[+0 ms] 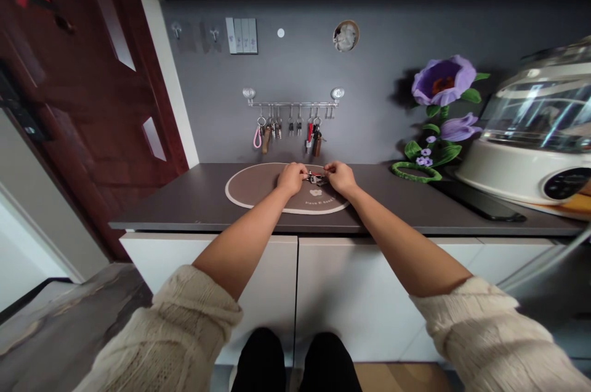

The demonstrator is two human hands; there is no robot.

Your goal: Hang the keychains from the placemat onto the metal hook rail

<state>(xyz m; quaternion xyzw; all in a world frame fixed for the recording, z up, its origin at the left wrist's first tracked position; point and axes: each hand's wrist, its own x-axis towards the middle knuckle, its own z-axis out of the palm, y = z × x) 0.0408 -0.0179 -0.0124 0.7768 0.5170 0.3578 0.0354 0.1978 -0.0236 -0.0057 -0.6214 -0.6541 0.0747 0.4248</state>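
Note:
A small bunch of keys [316, 179] with a bit of red on it lies low over the oval brown mat [253, 186], between my two hands. My left hand [292, 178] pinches its left side between thumb and fingertips. From the other side, the curled fingers of my right hand [340, 178] close on the right end of the bunch. The separate keys are too small to make out. Behind the mat, a clear rail [295, 104] on the wall carries several hanging keys, among them a pink loop [257, 137] and a red tag [309, 132].
Purple crocheted flowers [443, 81] with a green ring base stand on the right of the grey counter [378, 195]. Beside them are a black phone [484, 198] and a white appliance [521, 164]. A wall switch [242, 36] sits above the rail; a dark red door [92, 72] is at left.

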